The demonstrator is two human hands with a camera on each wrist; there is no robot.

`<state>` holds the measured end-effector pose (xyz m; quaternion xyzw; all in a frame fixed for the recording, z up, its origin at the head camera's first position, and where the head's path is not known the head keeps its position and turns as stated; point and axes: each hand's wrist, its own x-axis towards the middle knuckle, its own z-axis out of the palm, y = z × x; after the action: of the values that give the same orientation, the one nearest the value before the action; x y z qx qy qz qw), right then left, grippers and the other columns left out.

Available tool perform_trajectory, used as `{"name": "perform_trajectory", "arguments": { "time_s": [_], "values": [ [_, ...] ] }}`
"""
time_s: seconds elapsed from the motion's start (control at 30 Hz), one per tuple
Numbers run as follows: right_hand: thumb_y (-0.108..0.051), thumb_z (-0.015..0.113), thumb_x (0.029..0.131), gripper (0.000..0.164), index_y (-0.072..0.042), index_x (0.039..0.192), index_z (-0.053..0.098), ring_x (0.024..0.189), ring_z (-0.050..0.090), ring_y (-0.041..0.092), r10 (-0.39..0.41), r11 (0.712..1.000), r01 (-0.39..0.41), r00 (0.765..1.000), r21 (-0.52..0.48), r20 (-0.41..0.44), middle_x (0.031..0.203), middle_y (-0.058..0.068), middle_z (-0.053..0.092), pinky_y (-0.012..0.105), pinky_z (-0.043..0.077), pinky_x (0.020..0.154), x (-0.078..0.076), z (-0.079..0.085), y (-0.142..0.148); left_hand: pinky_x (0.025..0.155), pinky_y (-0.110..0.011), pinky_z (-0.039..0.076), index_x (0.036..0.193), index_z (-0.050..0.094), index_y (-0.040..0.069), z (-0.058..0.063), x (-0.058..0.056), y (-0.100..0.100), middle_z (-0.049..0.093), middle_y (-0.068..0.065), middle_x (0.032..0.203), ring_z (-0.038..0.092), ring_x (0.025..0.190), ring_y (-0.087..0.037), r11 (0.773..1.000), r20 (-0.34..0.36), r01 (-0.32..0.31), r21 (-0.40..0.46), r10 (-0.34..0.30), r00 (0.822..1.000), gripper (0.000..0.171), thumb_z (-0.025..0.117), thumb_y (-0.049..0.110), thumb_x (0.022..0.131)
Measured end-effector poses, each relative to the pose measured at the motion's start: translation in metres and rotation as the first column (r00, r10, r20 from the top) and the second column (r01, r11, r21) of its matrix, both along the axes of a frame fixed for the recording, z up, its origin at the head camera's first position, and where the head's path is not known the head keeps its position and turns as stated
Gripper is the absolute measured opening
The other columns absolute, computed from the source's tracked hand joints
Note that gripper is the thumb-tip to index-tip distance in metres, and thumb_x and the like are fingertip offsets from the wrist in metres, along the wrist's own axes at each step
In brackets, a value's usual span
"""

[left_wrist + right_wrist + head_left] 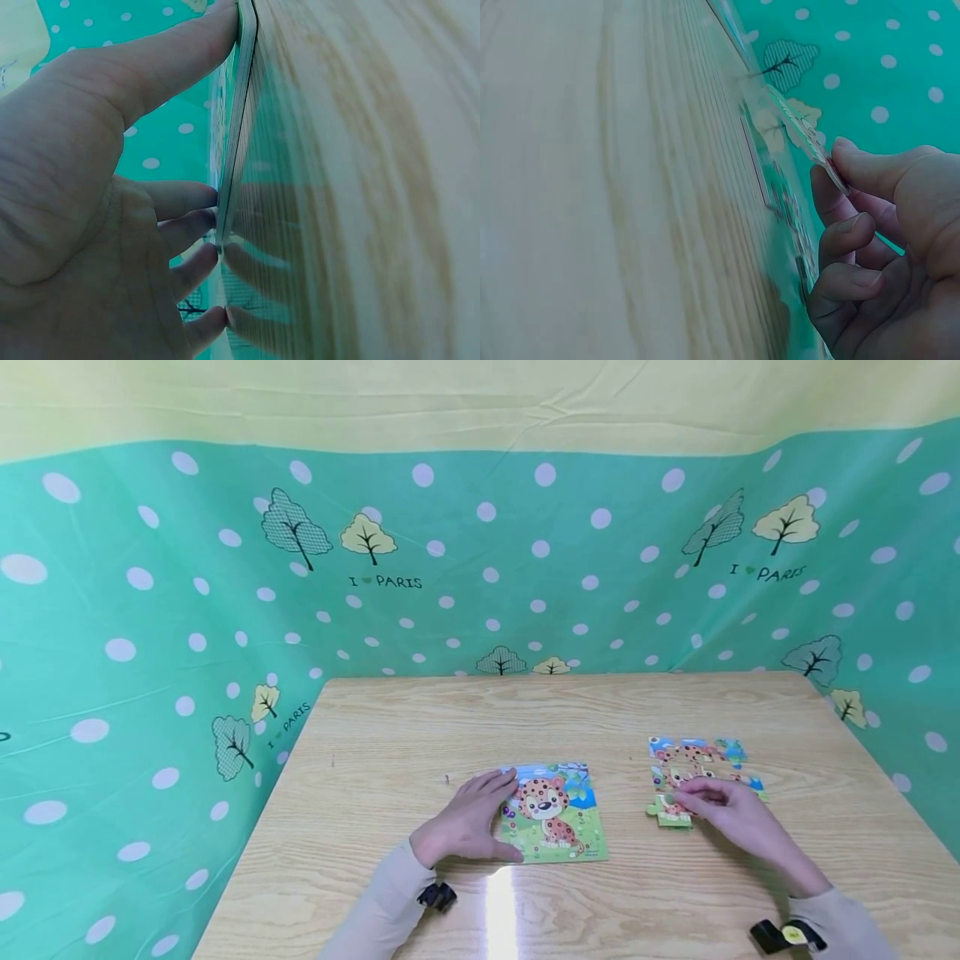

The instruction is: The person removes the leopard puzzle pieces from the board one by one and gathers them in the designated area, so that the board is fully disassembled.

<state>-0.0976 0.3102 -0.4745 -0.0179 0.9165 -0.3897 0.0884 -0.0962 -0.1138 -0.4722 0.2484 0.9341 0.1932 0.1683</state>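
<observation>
A square picture board (pixel 555 814) showing a spotted leopard cub lies flat on the wooden table. My left hand (pixel 472 817) rests spread at its left side, thumb at the lower edge and fingertips by the upper left. In the left wrist view, the thumb and fingertips touch the board's edge (pixel 241 112). My right hand (pixel 723 810) pinches a jigsaw piece (pixel 799 127) between thumb and forefinger, tilted above the table in the right wrist view. Below and around that hand lie leopard jigsaw pieces (pixel 686 753), some of them hidden by the hand.
The wooden table (pixel 480 718) reaches back to a green dotted cloth (pixel 405 602), which also hangs along both sides. A bright strip of light reflects (pixel 501 910) off the tabletop below the board. Dark wrist cameras sit on both sleeves.
</observation>
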Motion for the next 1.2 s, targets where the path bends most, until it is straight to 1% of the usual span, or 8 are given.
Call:
{"name": "perform_trajectory", "arguments": {
  "time_s": [0.37,0.6,0.73,0.8,0.9,1.0,1.1,1.2],
  "values": [
    [-0.044,0.067,0.105,0.047,-0.003,0.126,0.075,0.088,0.061,-0.007,-0.043,0.998,0.044,0.999,0.048,-0.015,0.121,0.015,0.077,0.018,0.052,0.072,0.002,0.001,0.018,0.136,-0.054,0.016,0.168,0.031,0.009,0.000,0.000,0.000,0.022,-0.004,0.179,0.019,0.166,-0.029,1.000,0.005,0.000,0.007,0.000,1.000,0.116,0.088,0.058,0.080],
    [-0.043,0.064,0.107,0.048,0.001,0.125,0.074,0.085,0.062,-0.003,-0.061,0.997,0.062,0.998,0.055,-0.016,0.110,0.009,0.078,0.019,0.051,0.070,0.002,0.000,0.033,0.137,-0.054,0.016,0.168,0.031,0.009,0.001,0.000,0.001,0.022,-0.004,0.179,0.018,0.166,-0.029,1.000,0.012,0.002,0.009,-0.003,1.000,0.116,0.088,0.058,0.081],
    [-0.046,0.064,0.107,0.049,-0.002,0.125,0.075,0.088,0.060,-0.007,-0.067,0.995,0.068,0.998,0.075,-0.018,0.116,0.013,0.078,0.016,0.050,0.072,0.002,0.000,0.042,0.137,-0.054,0.015,0.168,0.030,0.009,0.001,0.000,0.001,0.022,-0.004,0.179,0.019,0.166,-0.029,1.000,0.012,0.002,0.010,-0.002,1.000,0.116,0.088,0.058,0.080],
    [-0.048,0.064,0.106,0.052,-0.001,0.127,0.074,0.094,0.061,-0.002,-0.067,0.993,0.068,0.998,0.092,-0.014,0.122,0.019,0.076,0.015,0.049,0.073,0.001,0.001,0.046,0.137,-0.053,0.015,0.168,0.030,0.009,0.001,0.000,0.001,0.021,-0.004,0.179,0.019,0.166,-0.029,1.000,0.012,0.001,0.009,-0.001,1.000,0.116,0.088,0.058,0.080],
    [-0.051,0.064,0.106,0.056,-0.001,0.128,0.074,0.106,0.065,0.012,-0.068,0.990,0.069,0.998,0.124,-0.010,0.131,0.026,0.071,0.014,0.046,0.074,0.001,0.001,0.051,0.137,-0.053,0.015,0.168,0.031,0.008,0.002,0.001,0.000,0.021,-0.004,0.179,0.019,0.166,-0.029,1.000,0.012,0.000,0.009,0.000,1.000,0.116,0.088,0.058,0.081],
    [-0.048,0.065,0.106,0.054,0.001,0.127,0.074,0.110,0.066,0.022,-0.067,0.988,0.067,0.998,0.137,-0.009,0.135,0.030,0.068,0.016,0.046,0.073,0.000,0.001,0.055,0.136,-0.053,0.016,0.168,0.031,0.008,0.002,0.001,0.000,0.021,-0.004,0.179,0.019,0.166,-0.029,1.000,0.011,0.001,0.011,-0.001,1.000,0.116,0.088,0.057,0.081],
    [-0.045,0.065,0.106,0.051,0.001,0.124,0.075,0.106,0.066,0.020,-0.065,0.988,0.065,0.998,0.141,0.000,0.131,0.029,0.070,0.017,0.047,0.072,0.000,0.000,0.058,0.136,-0.053,0.016,0.168,0.031,0.008,0.001,0.001,0.000,0.021,-0.004,0.179,0.019,0.166,-0.029,1.000,0.008,0.003,0.010,-0.003,1.000,0.116,0.088,0.058,0.080],
    [-0.046,0.065,0.106,0.049,0.000,0.122,0.076,0.101,0.064,0.015,-0.067,0.988,0.064,0.998,0.143,0.018,0.121,0.021,0.075,0.018,0.047,0.072,0.000,-0.001,0.058,0.136,-0.053,0.016,0.168,0.031,0.008,0.001,0.001,0.000,0.022,-0.004,0.179,0.019,0.166,-0.029,1.000,0.005,0.004,0.007,-0.005,1.000,0.116,0.088,0.058,0.080]
  ]
}}
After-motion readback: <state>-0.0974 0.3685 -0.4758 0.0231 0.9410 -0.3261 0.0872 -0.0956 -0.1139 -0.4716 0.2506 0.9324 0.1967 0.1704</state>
